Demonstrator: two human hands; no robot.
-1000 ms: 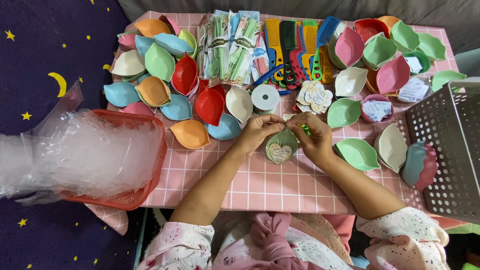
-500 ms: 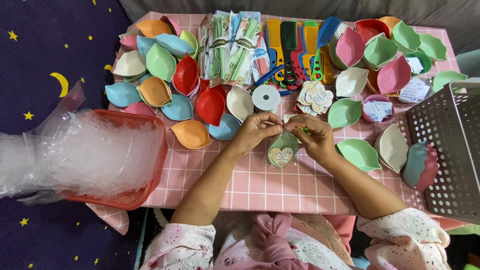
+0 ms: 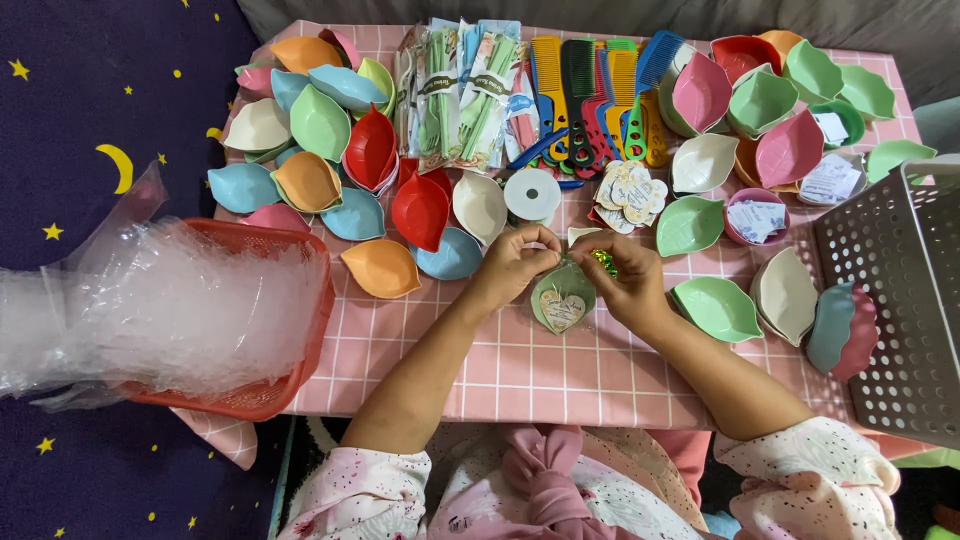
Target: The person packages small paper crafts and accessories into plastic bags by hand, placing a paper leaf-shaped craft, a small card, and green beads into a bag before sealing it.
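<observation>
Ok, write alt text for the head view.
Both hands, left hand and right hand, pinch the top of a wrapped green dish bearing a heart tag over a pink checked table. Coloured leaf dishes, combs and a red basket of clear bags surround it.

**A home packing corner**

I sit at a low table with a pink checked cloth [image 3: 520, 370], over a star-patterned rug [image 3: 90, 120] at left. Leaf-shaped bowls [image 3: 320, 122], combs [image 3: 590, 90] and a basket of clear bags [image 3: 240, 330] crowd it.

surface: pink checked cloth [image 3: 520, 370]
left: red basket [image 3: 262, 395] full of clear bags [image 3: 170, 310]
back: combs [image 3: 600, 95], white tape roll [image 3: 532, 194]
right: grey basket with holes [image 3: 900, 310]
around: leaf-shaped dishes [image 3: 320, 122]
</observation>
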